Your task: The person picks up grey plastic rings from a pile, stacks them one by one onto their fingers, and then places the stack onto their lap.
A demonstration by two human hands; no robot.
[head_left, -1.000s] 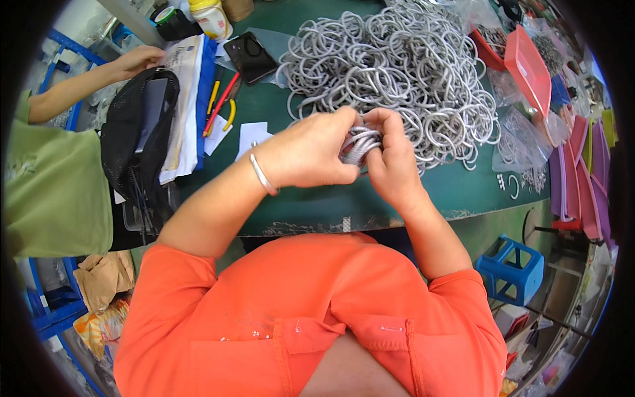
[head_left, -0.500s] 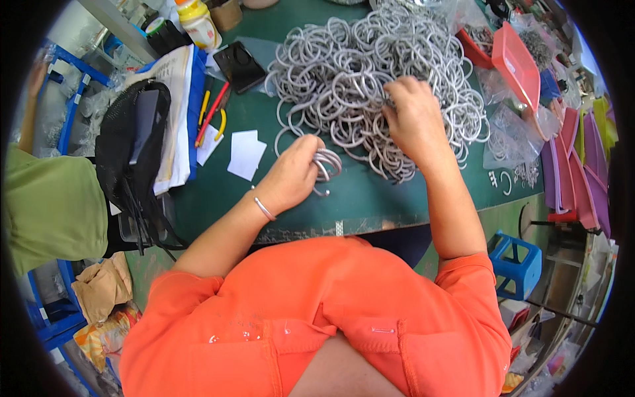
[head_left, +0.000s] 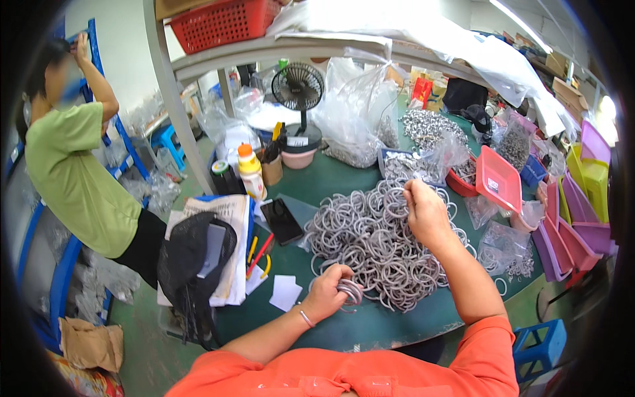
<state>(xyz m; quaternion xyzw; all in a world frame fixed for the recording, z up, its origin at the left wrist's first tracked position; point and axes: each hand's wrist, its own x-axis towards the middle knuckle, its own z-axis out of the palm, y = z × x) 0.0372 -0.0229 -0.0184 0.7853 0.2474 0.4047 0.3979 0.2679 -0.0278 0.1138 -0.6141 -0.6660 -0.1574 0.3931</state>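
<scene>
Near the worktop's front edge (head_left: 370, 336), the left hand (head_left: 326, 296) is gripping rings (head_left: 351, 290), ideally snugly bunched; whether the right hand (head_left: 427, 213) is grasping is unclear.

Centre of the frame: a heap of silver-grey, metal-looking open rings (head_left: 397, 274), smooth with a dull sheen, on a smooth dark-green tabletop (head_left: 383, 331), scuffed along its front edge. Left of centre: a glossy black rectangular phone (head_left: 282, 221), matt white paper slips (head_left: 286, 294). Lower edge: an orange cloth shirt (head_left: 423, 378). Upper left: a perforated red plastic basket (head_left: 225, 26).
</scene>
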